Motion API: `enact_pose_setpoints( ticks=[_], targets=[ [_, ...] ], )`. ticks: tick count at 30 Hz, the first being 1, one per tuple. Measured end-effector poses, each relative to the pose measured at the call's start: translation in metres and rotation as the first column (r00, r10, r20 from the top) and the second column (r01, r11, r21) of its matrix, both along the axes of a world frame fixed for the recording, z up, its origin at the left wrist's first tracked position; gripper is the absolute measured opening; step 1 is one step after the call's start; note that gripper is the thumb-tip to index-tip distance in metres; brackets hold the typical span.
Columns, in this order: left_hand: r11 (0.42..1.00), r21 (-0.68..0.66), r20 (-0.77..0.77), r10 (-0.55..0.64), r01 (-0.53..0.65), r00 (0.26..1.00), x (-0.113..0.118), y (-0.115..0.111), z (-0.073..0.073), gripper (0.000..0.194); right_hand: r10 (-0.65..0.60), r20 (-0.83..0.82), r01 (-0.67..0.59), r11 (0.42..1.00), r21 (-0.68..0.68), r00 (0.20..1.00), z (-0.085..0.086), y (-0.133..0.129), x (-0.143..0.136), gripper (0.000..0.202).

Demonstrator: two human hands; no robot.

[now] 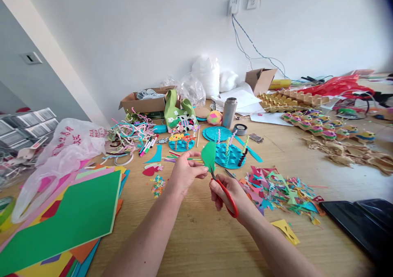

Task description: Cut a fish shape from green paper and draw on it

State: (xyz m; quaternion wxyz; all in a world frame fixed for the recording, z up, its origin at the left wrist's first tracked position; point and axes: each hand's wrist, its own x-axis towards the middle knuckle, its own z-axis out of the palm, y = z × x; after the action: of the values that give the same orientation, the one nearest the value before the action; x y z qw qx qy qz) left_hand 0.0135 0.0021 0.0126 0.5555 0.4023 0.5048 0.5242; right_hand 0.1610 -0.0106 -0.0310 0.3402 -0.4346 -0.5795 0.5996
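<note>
Green paper (208, 153) is up off the table, between the hands. Left hand (187, 172) seems to pinch its near-left edge, likely to steady and turn it. Right hand (227, 191) holds red scissors (231, 203), blades up at the paper, probably for wrist control. Scraps (279, 191) right of right hand, sheets (76, 211) left of left, presumably within reach.

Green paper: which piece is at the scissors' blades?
The small rounded piece in the left hand, meeting the red-handled scissors in the right hand; the large green sheet lies lower left, untouched.
</note>
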Motion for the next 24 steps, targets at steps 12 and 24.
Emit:
enact_pose_setpoints(
  ticks=[12,24],
  targets=[
    [1.0,-0.005,0.014,-0.012,0.012,1.0,-0.0013,0.0022,-0.002,0.053,-0.023,0.0,0.023,0.999,-0.039,1.0,-0.0038,0.0013,-0.0011,0.041],
    [0.999,-0.031,0.048,-0.008,0.009,0.999,-0.0007,0.0039,-0.0033,0.044,-0.027,0.021,0.028,0.998,-0.049,0.999,-0.0003,0.0008,-0.0001,0.043]
  ],
)
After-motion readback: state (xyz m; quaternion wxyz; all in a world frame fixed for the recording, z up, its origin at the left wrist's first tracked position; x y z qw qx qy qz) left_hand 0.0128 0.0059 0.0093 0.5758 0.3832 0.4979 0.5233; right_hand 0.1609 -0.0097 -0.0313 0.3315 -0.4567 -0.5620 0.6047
